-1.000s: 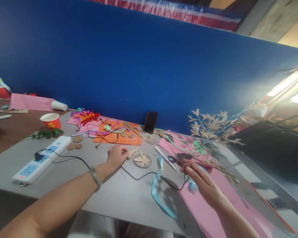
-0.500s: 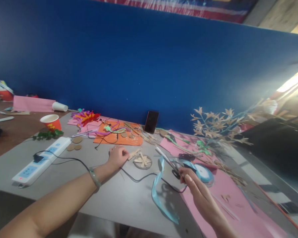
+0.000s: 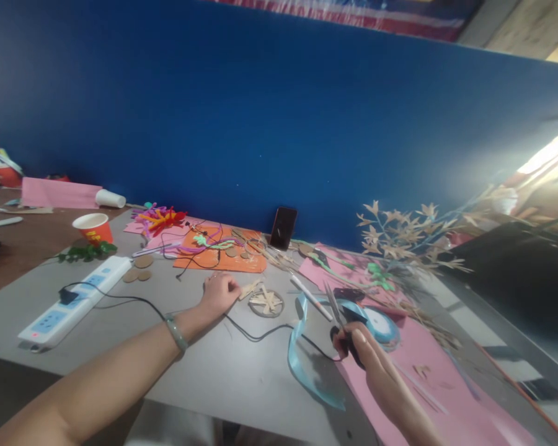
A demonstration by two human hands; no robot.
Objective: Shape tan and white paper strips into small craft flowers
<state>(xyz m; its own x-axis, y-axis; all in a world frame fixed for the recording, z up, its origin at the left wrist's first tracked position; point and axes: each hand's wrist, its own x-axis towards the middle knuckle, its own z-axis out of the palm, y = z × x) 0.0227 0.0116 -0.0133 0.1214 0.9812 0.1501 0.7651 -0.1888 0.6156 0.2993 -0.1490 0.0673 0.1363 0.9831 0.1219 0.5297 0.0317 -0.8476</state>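
In the head view, my right hand (image 3: 365,347) grips a pair of scissors (image 3: 335,303) by its black handles, blades pointing up and away over the light-blue ribbon (image 3: 297,365). My left hand (image 3: 221,292) rests on the grey table with curled fingers, pinching the near end of a pale flat strip (image 3: 250,289). Just right of that strip lies a round ring-shaped piece (image 3: 266,303) with pale strips crossed over it. A white pen-like stick (image 3: 309,296) lies between the ring and the scissors. The ribbon's spool (image 3: 382,325) sits beyond my right hand.
A white power strip (image 3: 77,303) with a black cable lies at left, near a red paper cup (image 3: 93,228) and brown discs (image 3: 138,269). A phone (image 3: 283,228) leans against the blue wall. Orange sheet (image 3: 199,255), pink sheets (image 3: 413,390) and dried stems (image 3: 395,226) lie around.
The scissors in my right hand have swung up and their blades now show clearly apart from the white stick. The loose ribbon end has shifted slightly right. My left hand stays put.
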